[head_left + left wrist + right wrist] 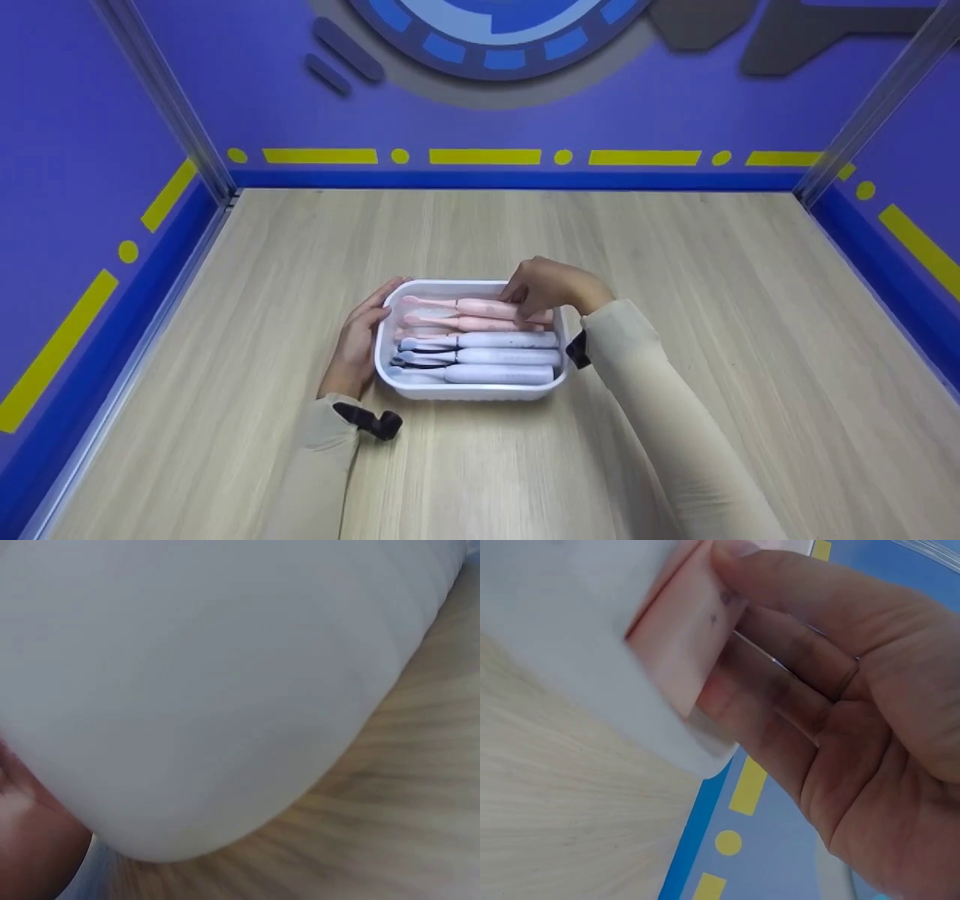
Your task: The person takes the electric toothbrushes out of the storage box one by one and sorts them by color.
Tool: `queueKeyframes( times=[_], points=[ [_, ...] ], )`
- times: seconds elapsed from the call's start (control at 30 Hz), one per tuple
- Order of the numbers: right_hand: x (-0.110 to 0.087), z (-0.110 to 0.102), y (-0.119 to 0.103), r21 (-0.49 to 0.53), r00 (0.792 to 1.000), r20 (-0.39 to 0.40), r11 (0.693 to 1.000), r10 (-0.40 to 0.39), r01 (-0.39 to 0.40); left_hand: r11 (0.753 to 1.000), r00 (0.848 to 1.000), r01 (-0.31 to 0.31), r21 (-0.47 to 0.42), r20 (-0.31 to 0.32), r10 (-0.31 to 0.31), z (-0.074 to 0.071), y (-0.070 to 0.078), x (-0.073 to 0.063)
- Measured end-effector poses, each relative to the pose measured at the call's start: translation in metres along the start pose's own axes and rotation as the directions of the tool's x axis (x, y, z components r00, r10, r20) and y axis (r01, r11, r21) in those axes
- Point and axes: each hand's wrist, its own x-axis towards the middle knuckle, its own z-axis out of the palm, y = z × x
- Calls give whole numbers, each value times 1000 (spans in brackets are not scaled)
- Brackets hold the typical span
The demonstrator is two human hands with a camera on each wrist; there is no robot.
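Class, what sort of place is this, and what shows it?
Probably a purpose-built work booth: a wood-grain tabletop, printed purple panels around it, and metal corner posts.

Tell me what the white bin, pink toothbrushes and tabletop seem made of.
White bin: probably smooth, low-sheen plastic, given rounded, evenly coloured walls. Pink toothbrushes: likely smooth plastic, from their uniform colour. Tabletop: pale grain suggests matte wood or laminate.
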Motion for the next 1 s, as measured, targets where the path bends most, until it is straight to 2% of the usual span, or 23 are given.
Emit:
queueKeyframes(
  times=[0.23, 0.63, 0.8, 1.0],
  points=[
    [-1, 1, 4, -5, 998, -28, 998, -55, 55, 1000, 1000, 13, -29, -8, -13, 0, -1, 0],
    [-4, 1, 6, 6, 986, -82, 989, -148, 149, 999, 1000, -1, -35, 14, 1, -1, 0, 0],
    [-5, 1, 8, 38, 985, -88, 988, -146, 150, 999, 1000, 15, -32, -10, -15, 0, 0, 0],
    [-9, 0, 10, 81, 987, -104, 988, -124, 133, 999, 1000, 2, -46, 18, -1, 0, 0, 0]
  ],
)
